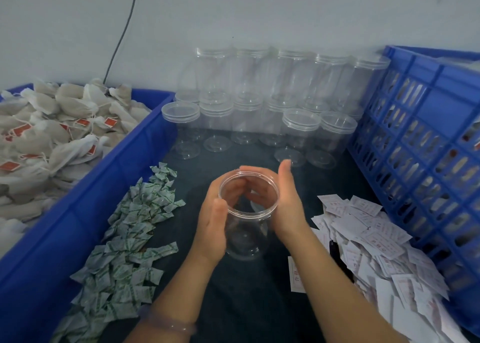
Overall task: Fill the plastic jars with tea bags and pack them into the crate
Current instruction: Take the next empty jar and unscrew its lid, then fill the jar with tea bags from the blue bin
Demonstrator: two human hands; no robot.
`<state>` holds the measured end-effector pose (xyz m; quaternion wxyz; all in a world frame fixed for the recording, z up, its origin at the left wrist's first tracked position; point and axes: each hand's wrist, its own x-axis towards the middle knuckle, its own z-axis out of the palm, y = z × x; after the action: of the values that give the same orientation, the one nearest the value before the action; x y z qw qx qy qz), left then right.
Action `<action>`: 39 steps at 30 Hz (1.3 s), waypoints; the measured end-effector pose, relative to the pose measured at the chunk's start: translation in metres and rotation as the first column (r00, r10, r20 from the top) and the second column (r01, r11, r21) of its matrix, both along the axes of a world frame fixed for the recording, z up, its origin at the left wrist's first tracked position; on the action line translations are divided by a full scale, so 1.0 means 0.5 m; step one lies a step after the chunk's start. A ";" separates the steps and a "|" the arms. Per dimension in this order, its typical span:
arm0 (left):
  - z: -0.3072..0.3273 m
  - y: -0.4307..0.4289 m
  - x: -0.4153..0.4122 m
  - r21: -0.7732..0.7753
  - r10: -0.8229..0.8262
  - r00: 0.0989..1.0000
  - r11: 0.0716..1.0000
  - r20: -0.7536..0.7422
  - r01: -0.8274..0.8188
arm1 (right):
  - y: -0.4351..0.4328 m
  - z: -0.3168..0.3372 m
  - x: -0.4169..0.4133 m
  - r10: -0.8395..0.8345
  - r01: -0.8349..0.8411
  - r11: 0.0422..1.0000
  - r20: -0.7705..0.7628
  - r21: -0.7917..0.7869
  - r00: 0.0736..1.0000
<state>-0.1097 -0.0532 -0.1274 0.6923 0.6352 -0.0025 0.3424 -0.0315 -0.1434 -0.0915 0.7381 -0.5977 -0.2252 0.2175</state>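
Two hands clasp one lidless clear plastic jar (246,228), upright over the dark tabletop (233,303): the left hand (211,225) and the right hand (287,207) each curl their fingers round its sides. Left of them, green-printed sachets (130,238) lie heaped beside a blue bin (78,225) of red-tagged tea bags (52,134). To the right, paper slips (376,238) with red print lie before a blue crate (428,134). Beyond the hands stand empty jars (259,95), five in the upper tier. No writing is legible.
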 end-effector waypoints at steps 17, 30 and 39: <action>0.029 0.018 -0.016 -0.265 0.150 0.913 0.928 -0.380 -0.263 | 0.026 -0.048 -0.057 -0.258 0.256 0.966 -0.093 -0.035 0.962; 0.208 0.083 -0.153 -0.121 0.386 0.886 0.897 -0.258 -0.426 | 0.129 0.074 -0.128 0.259 -0.264 0.933 0.053 0.244 0.964; 0.291 0.363 -0.169 0.801 0.790 0.501 0.532 -0.353 -0.275 | 0.232 -0.014 -0.162 0.049 -0.044 0.995 -0.057 0.087 0.997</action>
<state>-0.1942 0.1283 0.0181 0.2137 0.8724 0.3482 0.2683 -0.1127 -0.0274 -0.0985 0.7641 -0.5535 -0.2261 0.2422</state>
